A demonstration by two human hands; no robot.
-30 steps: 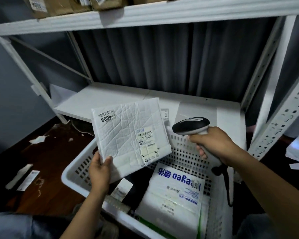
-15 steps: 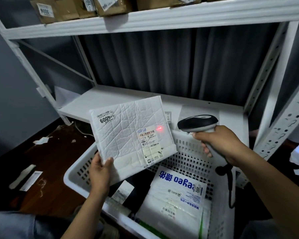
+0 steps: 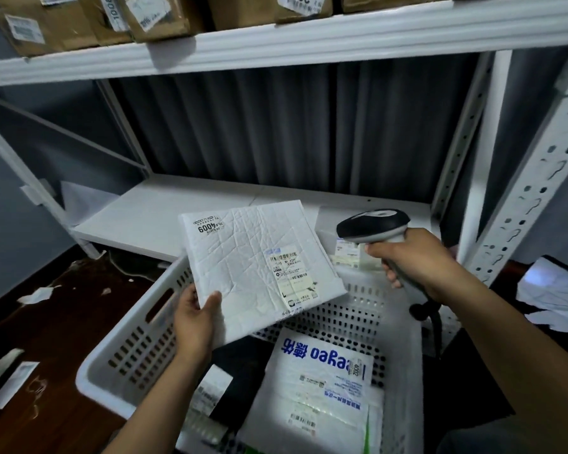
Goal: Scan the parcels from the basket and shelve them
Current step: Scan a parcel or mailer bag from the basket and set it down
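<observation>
White padded parcel (image 3: 259,267) held above basket (image 3: 125,352) far-left corner, pinched at its lower-left corner by left hand (image 3: 194,317), label face up. Scanner (image 3: 373,226) gripped in right hand (image 3: 417,260), fist closed round handle, nose aimed toward parcel's right edge. No red dot seen on shipping label (image 3: 291,273). Judged step: scan. Parcel best kept flat and steady, label tilted toward scanner; beam to be laid across barcode strip. Lower shelf (image 3: 151,217) bare behind, likely destination. More parcels (image 3: 318,388) left in basket.

Crinkled matt white mailer (image 3: 256,267); perforated plastic basket (image 3: 138,348); glossy scanner (image 3: 373,224).
</observation>
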